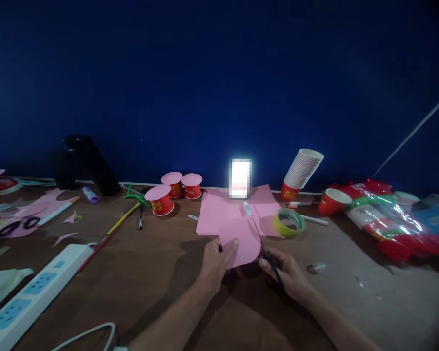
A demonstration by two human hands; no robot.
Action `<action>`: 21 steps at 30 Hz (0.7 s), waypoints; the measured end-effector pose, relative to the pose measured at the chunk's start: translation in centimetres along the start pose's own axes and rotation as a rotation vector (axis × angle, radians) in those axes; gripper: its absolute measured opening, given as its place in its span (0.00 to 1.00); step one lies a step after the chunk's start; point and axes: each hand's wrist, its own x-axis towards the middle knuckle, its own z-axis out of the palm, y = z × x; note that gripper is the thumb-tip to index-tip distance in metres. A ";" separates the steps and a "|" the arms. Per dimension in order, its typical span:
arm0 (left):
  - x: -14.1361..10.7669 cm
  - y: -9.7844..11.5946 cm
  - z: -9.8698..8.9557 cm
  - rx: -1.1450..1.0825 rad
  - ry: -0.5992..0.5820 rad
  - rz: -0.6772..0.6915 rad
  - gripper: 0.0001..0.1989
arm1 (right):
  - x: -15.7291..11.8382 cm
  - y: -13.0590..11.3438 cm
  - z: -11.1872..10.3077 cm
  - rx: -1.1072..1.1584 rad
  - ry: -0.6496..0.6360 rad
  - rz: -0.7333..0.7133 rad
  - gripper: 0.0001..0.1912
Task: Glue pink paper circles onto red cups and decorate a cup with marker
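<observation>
My left hand [219, 258] pinches a piece of pink paper [239, 243], thumb on top and fingers beneath. The paper's lower right edge is rounded. In my right hand [287, 273] is a pair of scissors [269, 258] with dark handles, its blades along the paper's right edge. Whether the blades are apart, I cannot tell. Behind the held piece lies a stack of pink paper sheets [212, 209], partly covered by it. A roll of yellow-green tape [289, 223] rests at the stack's right side, near the scissors.
Red paper cups topped with pink discs [160, 194] stand left of the stack. A tall leaning stack of cups [302, 170] and a red plastic package [384, 219] are at right. A white power strip [40, 287] lies at left, and a blue wall [205, 87] rises behind.
</observation>
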 end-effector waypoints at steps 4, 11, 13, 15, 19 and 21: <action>0.2 -0.3 -0.2 0.000 -0.002 -0.005 0.21 | -0.1 0.2 0.0 -0.009 -0.009 0.011 0.20; 0.3 -0.5 -0.3 0.026 -0.015 0.020 0.21 | 0.0 -0.2 0.0 -0.042 -0.008 0.002 0.20; 0.3 -0.5 -0.3 0.023 -0.012 0.019 0.21 | 0.0 -0.3 -0.1 -0.055 -0.012 0.007 0.20; 0.3 -0.6 -0.3 0.010 -0.015 0.015 0.21 | 0.0 -0.4 -0.1 -0.076 -0.006 0.009 0.20; 0.3 -0.5 -0.2 -0.010 0.008 0.001 0.21 | -0.2 -0.3 -0.1 -0.093 0.008 0.009 0.21; 0.2 -0.4 -0.2 -0.017 0.013 -0.008 0.21 | -0.2 -0.2 -0.1 -0.088 0.013 0.010 0.22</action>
